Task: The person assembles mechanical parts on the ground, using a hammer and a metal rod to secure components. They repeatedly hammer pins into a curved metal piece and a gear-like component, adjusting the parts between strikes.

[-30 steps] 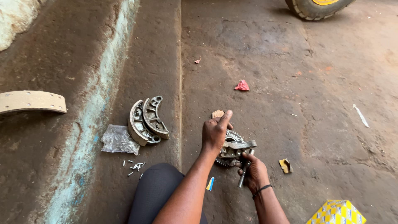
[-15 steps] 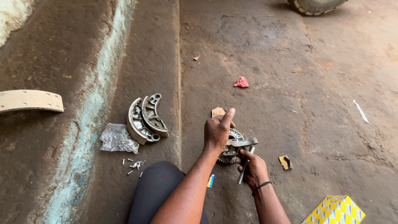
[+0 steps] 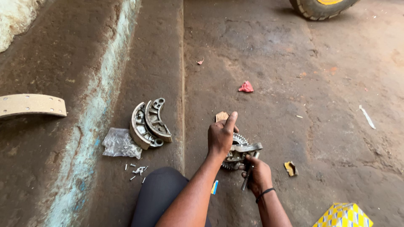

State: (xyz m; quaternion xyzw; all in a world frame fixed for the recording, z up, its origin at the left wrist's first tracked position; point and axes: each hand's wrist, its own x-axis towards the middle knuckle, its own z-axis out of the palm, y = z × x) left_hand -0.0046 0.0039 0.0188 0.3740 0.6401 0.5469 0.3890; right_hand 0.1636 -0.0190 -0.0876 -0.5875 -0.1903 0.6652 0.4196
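My left hand (image 3: 221, 135) presses down on a round toothed metal part (image 3: 240, 152) that lies on the dirt floor, with the index finger stretched forward. A curved metal shoe rests across that part. My right hand (image 3: 257, 173) sits just below it, closed around a thin dark rod-like tool (image 3: 246, 179). A dark band circles my right wrist. My knee in dark trousers (image 3: 162, 195) shows at the bottom.
Two curved metal brake shoes (image 3: 149, 122) lean on a concrete step, beside a clear plastic bag (image 3: 119, 143) and several small rivets (image 3: 136, 170). A tan brake lining (image 3: 31, 104) lies left. A tyre (image 3: 320, 7), a red scrap (image 3: 246, 87) and a yellow box (image 3: 343, 215) are around.
The view has shifted slightly downward and left. My hands stay on the toothed part, with the right hand lowered a little along the tool.
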